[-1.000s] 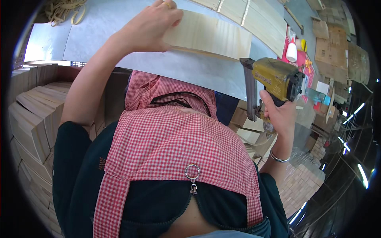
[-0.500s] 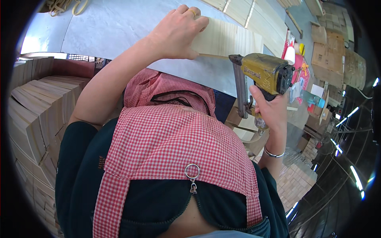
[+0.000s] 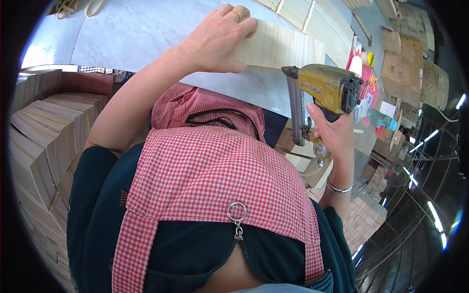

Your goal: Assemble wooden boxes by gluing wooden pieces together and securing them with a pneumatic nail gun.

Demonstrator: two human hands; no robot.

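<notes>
My left hand (image 3: 222, 39) is closed over the left end of a pale wooden board (image 3: 283, 46), its thumb at the near edge and its fingers over the far side. The board lies on the grey-white worktop. In my right hand (image 3: 337, 134) is a worn yellow nail gun (image 3: 325, 88), gripped by its handle. Its nose is at the board's near edge, toward the right end; whether it touches the wood I cannot tell. A hose fitting (image 3: 320, 152) shows below the handle.
More pale boards (image 3: 330, 24) lie beyond on the worktop (image 3: 132, 36). Rubber bands (image 3: 94, 7) sit at the far left. Stacked wood pieces (image 3: 53, 122) rise at my left. To the right are a white bottle (image 3: 356, 66), cardboard boxes (image 3: 401, 68) and wood stacks (image 3: 361, 215).
The whole view has shifted very slightly. Both hands keep their holds, and the nail gun stays at the same spot by the board.
</notes>
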